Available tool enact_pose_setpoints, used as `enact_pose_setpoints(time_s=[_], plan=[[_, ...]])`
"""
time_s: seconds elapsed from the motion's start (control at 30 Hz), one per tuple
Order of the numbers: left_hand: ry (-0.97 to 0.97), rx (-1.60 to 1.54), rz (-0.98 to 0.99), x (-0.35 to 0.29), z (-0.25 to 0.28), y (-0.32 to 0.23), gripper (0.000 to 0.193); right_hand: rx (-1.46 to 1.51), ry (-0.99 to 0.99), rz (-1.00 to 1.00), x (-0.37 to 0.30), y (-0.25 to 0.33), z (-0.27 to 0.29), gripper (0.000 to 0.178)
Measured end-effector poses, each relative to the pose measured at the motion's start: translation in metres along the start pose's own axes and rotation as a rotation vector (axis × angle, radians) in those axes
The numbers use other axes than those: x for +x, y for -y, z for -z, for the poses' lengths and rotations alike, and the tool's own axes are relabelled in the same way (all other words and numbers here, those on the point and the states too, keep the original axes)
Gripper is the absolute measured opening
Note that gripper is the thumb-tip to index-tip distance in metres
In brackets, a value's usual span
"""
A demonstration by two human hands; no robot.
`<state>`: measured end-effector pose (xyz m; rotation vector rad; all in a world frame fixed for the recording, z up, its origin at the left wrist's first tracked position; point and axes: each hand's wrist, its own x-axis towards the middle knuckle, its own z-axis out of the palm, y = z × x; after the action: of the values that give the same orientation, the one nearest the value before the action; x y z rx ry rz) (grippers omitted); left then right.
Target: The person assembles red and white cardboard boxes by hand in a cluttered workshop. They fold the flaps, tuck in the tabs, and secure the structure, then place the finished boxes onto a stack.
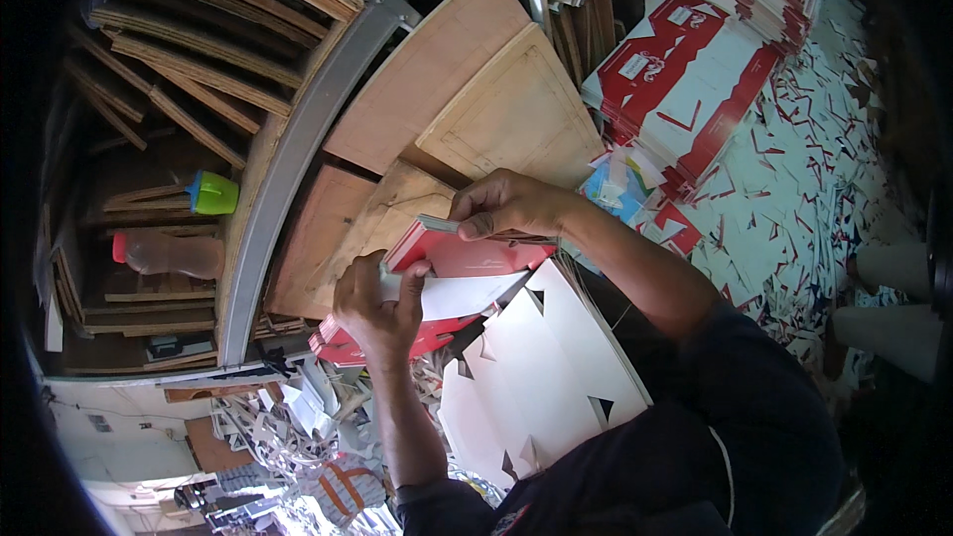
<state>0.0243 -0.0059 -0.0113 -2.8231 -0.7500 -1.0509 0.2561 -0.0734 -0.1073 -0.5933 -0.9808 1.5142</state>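
Note:
In front of me is a stack of red and white die-cut cardboard sheets (467, 255), held between both hands. My right hand (501, 204) pinches the far corner of the stack between thumb and fingers, where several layered edges show. On the near left side, my left hand (377, 306) is closed around the stack's edge by a white flap, thumb raised, its fingertips partly hidden. Under my forearms lies a pile of white cut sheets (546, 357) with notched edges, close to my body. More red sheets (437, 337) sit below the held stack.
Wooden boards (437, 89) lean beyond my hands. To the left, a shelf with a grey metal edge (298, 139) holds stacked boards, a green cup (213, 193) and a red-capped bottle (174, 253). Red and white sheets (685, 69) are piled at far right, beside floor scraps (794, 218).

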Motion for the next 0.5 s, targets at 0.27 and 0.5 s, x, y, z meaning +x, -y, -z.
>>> enact_pose_setpoints(time_s=[0.27, 0.5], plan=[[0.016, 0.017, -0.007, -0.005, -0.001, 0.001, 0.052, 0.235, 0.093, 0.085, 0.023, -0.028, 0.012, 0.031], [-0.015, 0.011, 0.047, -0.001, -0.005, 0.016, 0.051, 0.027, -0.089, -0.002, -0.019, -0.044, 0.033, 0.035]])
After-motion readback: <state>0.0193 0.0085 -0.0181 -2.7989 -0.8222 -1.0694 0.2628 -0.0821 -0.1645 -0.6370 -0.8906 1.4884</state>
